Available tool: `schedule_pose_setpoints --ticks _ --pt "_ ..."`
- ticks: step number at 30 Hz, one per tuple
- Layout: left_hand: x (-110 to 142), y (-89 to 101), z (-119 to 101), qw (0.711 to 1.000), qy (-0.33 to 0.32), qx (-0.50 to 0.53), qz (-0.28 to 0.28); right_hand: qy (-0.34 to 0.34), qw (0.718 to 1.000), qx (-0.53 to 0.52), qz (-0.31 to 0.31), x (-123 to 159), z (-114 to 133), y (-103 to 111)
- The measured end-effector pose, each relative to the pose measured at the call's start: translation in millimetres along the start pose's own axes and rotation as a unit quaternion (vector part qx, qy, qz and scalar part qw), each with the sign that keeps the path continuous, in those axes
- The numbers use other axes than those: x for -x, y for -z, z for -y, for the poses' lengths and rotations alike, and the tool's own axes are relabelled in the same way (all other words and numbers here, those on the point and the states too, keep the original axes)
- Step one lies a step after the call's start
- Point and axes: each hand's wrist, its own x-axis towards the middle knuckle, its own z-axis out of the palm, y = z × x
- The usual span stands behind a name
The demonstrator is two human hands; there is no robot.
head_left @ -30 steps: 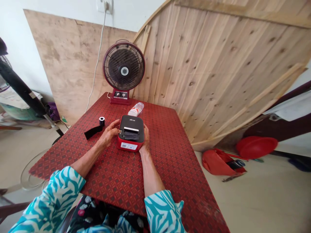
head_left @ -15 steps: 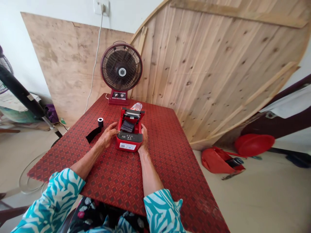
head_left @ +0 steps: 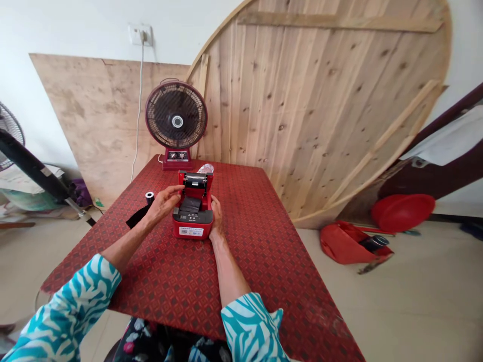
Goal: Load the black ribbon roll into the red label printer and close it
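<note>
A red and black label printer (head_left: 193, 232) sits on the table in front of me, its lid (head_left: 195, 182) raised. Black ribbon (head_left: 189, 205) lies inside the open body, and a white label is stuck on the front. My left hand (head_left: 164, 203) reaches to the printer's left side, fingers stretched out and fingertips at the lid's left edge. Against the right side of the printer, my right hand (head_left: 216, 221) grips the body. Left of the printer stands a small black ribbon roll (head_left: 150, 197) with a white core, its loose strip (head_left: 137, 215) trailing over the tablecloth.
A dark red fan (head_left: 176, 120) stands at the table's back edge. Behind the printer lies a clear plastic bottle (head_left: 206, 169), partly hidden. A round wooden board (head_left: 302, 110) leans on the wall. On the floor at right are a red bag (head_left: 341, 246) and a red basin (head_left: 403, 212).
My left hand has moved up from the printer's lower left side to the lid. The lid now stands further back. My right hand stays on the right side. The view has shifted slightly.
</note>
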Motion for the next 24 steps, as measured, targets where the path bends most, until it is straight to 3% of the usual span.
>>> schedule_pose_setpoints --ticks 2,5,7,10,13,16,24 --pt "-14 -2.3 -8 0.991 -0.043 -0.118 0.042 -0.005 1.000 -0.002 0.006 -1 0 0" --pt "-30 -11.2 -19 0.947 -0.078 -0.281 0.131 0.012 1.000 0.009 0.001 -2 -1 0" --pt "-36 -18.1 -25 0.912 -0.080 -0.365 0.170 0.024 1.000 0.009 -0.004 -2 -1 -1" --pt "-42 -27.3 -31 0.876 -0.046 -0.443 0.184 0.023 1.000 0.002 -0.007 -2 -1 -2" --pt "-49 -35.2 -32 0.852 -0.008 -0.490 0.184 0.018 1.000 -0.007 -0.010 -2 -1 -2" --pt "-54 -40.6 -31 0.842 -0.008 -0.503 0.196 0.014 1.000 -0.019 -0.014 -2 0 -3" --pt "-64 -38.9 -31 0.836 -0.018 -0.454 0.309 0.001 0.999 -0.035 -0.019 -6 -1 -5"
